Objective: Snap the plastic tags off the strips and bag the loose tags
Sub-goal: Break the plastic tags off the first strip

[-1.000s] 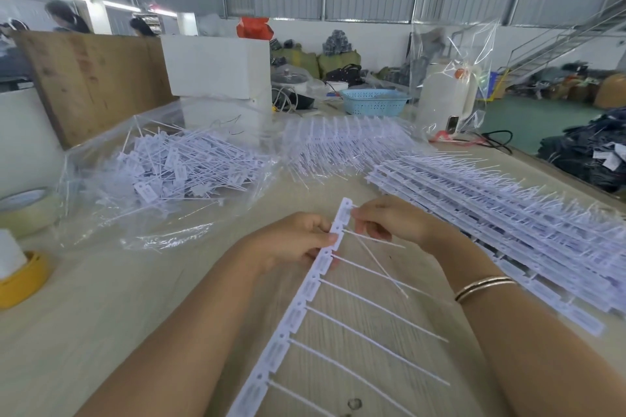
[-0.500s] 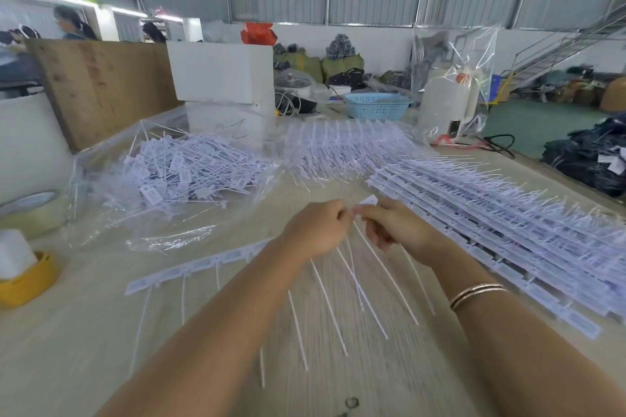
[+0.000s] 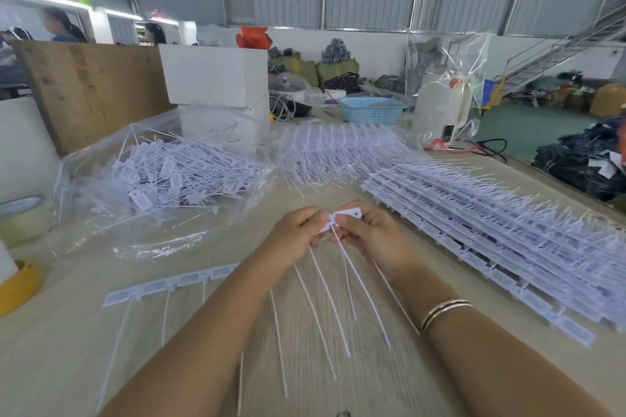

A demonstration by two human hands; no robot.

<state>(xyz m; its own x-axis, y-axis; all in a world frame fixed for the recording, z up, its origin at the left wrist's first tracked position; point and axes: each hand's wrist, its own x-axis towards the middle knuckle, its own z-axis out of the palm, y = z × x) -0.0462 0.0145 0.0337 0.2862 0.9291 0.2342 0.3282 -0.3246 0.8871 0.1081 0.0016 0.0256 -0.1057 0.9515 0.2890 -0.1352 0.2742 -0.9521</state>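
Flat white plastic tag [image 3: 345, 214], thin stiff tail. Left hand [image 3: 298, 230] and right hand [image 3: 369, 230] both pinch strip [image 3: 176, 284] end; clear bag [image 3: 162, 186] near.

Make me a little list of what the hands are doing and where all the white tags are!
left hand: grips the strip at its near end
right hand: pinches the end tag
strip: runs left across the table, stems pointing toward the person
loose tags: heaped in the clear bag, far left
full strips: stacked on the right
more strips: farther back, middle
basket: blue, behind the strips
tape roll: at the left edge
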